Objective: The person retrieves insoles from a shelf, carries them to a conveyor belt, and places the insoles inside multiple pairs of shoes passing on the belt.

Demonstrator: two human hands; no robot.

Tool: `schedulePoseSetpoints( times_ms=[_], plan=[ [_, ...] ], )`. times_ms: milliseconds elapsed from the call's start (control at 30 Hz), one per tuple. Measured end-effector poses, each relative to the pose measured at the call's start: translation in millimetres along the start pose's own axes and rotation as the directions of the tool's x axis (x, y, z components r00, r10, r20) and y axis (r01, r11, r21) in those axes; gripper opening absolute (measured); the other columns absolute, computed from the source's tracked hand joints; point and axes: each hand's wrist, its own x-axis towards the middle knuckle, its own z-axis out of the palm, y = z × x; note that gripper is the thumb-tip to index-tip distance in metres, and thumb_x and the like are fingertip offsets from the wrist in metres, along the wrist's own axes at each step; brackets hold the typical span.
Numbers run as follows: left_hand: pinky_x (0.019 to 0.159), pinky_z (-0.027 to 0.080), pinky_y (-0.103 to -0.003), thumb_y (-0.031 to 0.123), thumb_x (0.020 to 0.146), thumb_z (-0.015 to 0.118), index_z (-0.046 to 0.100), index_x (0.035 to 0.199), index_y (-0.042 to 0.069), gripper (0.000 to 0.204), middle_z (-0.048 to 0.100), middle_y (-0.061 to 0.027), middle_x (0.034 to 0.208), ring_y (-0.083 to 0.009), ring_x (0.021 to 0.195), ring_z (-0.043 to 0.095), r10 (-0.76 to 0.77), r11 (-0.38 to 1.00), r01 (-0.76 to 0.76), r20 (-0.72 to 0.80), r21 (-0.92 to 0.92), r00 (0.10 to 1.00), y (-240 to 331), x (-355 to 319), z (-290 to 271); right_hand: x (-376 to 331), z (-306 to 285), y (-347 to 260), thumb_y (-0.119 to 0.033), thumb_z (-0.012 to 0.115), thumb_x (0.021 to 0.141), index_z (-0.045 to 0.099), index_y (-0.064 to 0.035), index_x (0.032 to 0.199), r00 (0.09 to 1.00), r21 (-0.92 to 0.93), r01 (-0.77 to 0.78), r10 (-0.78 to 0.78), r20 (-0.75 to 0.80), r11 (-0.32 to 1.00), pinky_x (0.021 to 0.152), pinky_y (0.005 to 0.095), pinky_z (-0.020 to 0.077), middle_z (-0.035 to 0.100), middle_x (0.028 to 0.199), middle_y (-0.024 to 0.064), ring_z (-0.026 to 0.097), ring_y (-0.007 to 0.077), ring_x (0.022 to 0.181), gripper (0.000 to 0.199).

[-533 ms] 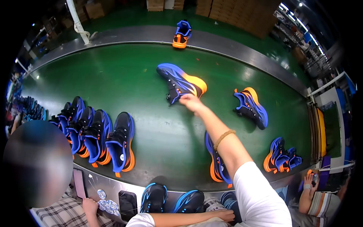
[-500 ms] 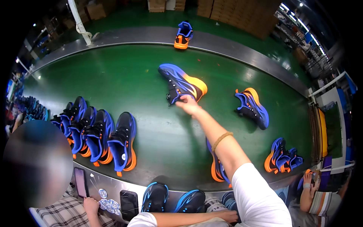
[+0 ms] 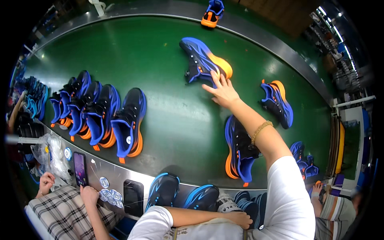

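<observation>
My right hand point(image 3: 225, 93) reaches over the green belt with its fingers spread apart. Its fingertips overlap the heel side of a blue, black and orange sneaker point(image 3: 202, 60) lying on its side; whether they touch it I cannot tell. Beneath my right forearm stands another such sneaker point(image 3: 239, 152), partly covered. Low in the view, my left hand point(image 3: 240, 219) rests close to my body, fingers curled; anything inside is hidden. Just beyond my left forearm are two dark sneakers with light-blue trim, one point(image 3: 165, 190) left of the other point(image 3: 202, 198).
Several matching sneakers point(image 3: 132, 120) line the belt's left side. One sneaker point(image 3: 278, 102) lies farther right, another point(image 3: 213, 14) on the far metal ledge. Phones point(image 3: 133, 196) and round stickers point(image 3: 111, 197) lie on the near ledge. Co-workers' hands point(image 3: 89, 196) show at left, another at right.
My view has tilted, so the belt and shoes sit higher in it. My right hand's fingers, earlier bunched at the sneaker's collar, are now spread. The sneaker under my forearm shows more.
</observation>
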Motion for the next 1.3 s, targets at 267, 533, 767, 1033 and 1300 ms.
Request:
schedulePoseSetpoints(
  times_ms=[267,533,767,1033,1300],
  plan=[
    [0.06,0.04,-0.03,0.022,0.073,0.049,0.053,0.072,0.009,0.013,0.045,-0.0039,0.085,-0.0187,0.082,0.047,0.08,0.981,-0.074,-0.025,0.179,0.997,-2,-6,-5,14,16,20,-0.02,0.042,0.087,0.051,-0.0176,0.11,0.914,0.048,-0.387,0.376,0.15,0.921,0.1,0.0567,0.0189,0.012,0.144,0.0164,0.027,0.0411,0.126,0.025],
    [0.072,0.046,-0.035,0.021,0.086,0.044,0.063,0.086,0.003,0.026,0.061,-0.0176,0.084,-0.028,0.083,0.059,-0.325,0.88,0.387,0.243,-0.275,0.914,-28,0,33,6,25,37,-0.017,0.045,0.083,0.046,-0.0163,0.119,0.914,-0.345,-0.38,0.407,0.004,0.858,0.087,0.0475,0.0383,0.05,0.117,0.0191,0.055,0.0376,0.097,0.036],
    [0.069,0.046,-0.036,0.026,0.084,0.043,0.064,0.087,0.005,0.03,0.062,-0.0173,0.077,-0.0261,0.08,0.061,-0.224,0.907,0.296,0.252,-0.298,0.941,-23,14,25,4,-20,-4,-0.016,0.051,0.079,0.053,-0.0027,0.082,0.984,0.208,0.054,-0.018,-0.175,0.977,0.06,0.0406,0.0468,0.06,0.068,0.017,0.06,0.0326,0.064,0.014],
    [0.058,0.039,-0.03,0.014,0.078,0.057,0.057,0.087,0.003,0.014,0.05,-0.0038,0.075,-0.0182,0.067,0.05,-0.081,0.985,0.153,-0.559,0.084,0.825,32,0,-103,-160,-112,-77,-0.026,0.06,0.08,0.054,-0.0025,0.079,0.975,0.857,0.072,-0.219,0.048,0.51,0.053,0.0352,0.0438,0.055,0.061,0.0146,0.056,0.0279,0.056,0.024],
    [0.087,0.033,-0.04,0.006,0.068,0.063,0.056,0.095,0.004,0.028,0.044,-0.0151,0.107,-0.0304,0.098,0.043,-0.241,0.371,0.926,-0.956,0.067,0.166,41,-97,-218,-232,-22,123,-0.034,0.071,0.059,0.036,-0.0061,0.126,0.473,0.373,-0.81,0.88,-0.04,0.452,0.097,0.042,0.0304,0.033,0.131,0.0147,0.034,0.0309,0.12,0.081]
  ],
)
